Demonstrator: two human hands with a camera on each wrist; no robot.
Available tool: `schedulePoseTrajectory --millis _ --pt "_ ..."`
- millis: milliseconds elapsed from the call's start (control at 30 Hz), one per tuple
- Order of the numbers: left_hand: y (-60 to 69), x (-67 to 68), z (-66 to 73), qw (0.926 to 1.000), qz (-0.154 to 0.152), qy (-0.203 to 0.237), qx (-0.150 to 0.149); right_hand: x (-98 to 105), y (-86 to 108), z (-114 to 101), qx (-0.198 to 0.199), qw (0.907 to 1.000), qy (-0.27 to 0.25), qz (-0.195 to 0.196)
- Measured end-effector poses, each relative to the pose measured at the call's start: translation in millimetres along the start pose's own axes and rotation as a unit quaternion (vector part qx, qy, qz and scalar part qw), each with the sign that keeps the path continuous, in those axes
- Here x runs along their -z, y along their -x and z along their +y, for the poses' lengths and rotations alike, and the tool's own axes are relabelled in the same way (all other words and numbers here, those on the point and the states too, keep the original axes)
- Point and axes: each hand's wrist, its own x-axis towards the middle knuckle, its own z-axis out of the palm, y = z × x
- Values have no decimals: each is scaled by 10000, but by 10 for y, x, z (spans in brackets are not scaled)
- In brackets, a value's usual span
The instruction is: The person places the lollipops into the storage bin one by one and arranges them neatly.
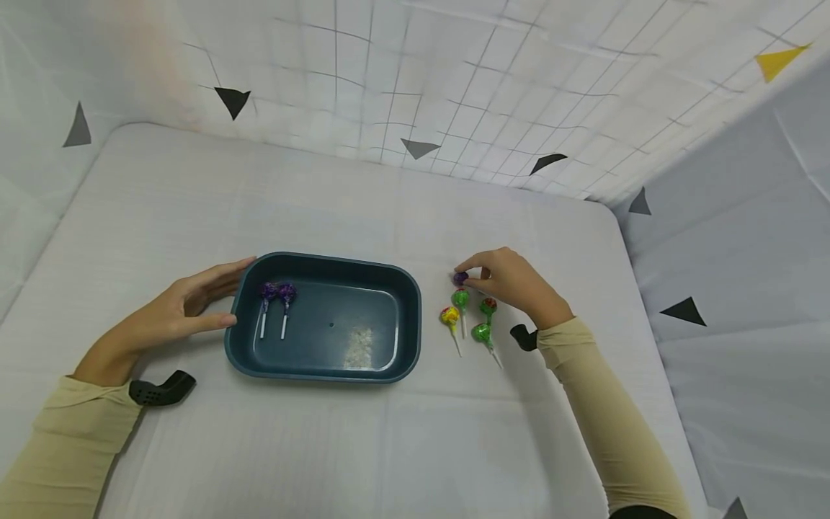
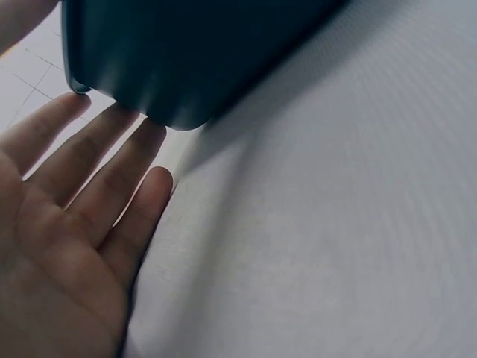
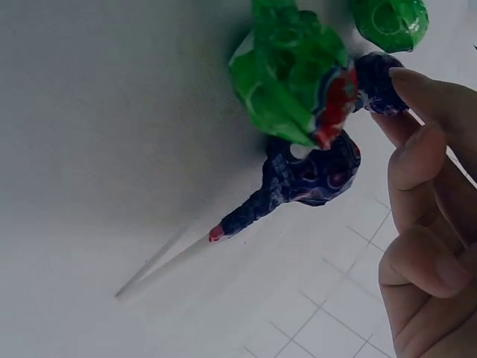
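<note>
A dark teal plastic tray (image 1: pixel 324 377) sits on the white table. Two purple lollipops (image 1: pixel 285 292) lie side by side at its left end, sticks toward the near side. My left hand (image 1: pixel 184 306) rests with fairly straight fingers against the tray's left end; in the left wrist view the fingertips (image 2: pixel 153 130) touch its outer wall. Right of the tray, my right hand (image 1: pixel 512 281) pinches the head of a purple lollipop (image 3: pixel 381 83) between thumb and finger. Its stick is hidden. Another purple lollipop (image 3: pixel 320 175) lies close by in the right wrist view.
Near the right hand lie a yellow lollipop (image 1: pixel 449 316) and several green lollipops (image 1: pixel 481 332), some with red on the wrapper. A pale translucent patch (image 1: pixel 359 349) marks the tray floor. White sheeted walls with a grid and dark triangles (image 1: pixel 232 102) surround the table.
</note>
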Motion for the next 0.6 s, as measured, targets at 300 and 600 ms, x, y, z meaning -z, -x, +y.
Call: schedulePoseTrajectory --millis 300,600 --pt "-1 -9 16 10000 33 -15 24 -29 -16 72 -167 9997 92 120" --pt "8 -1 11 10000 26 14 43 -49 -19 145 -365 9987 -88 356"
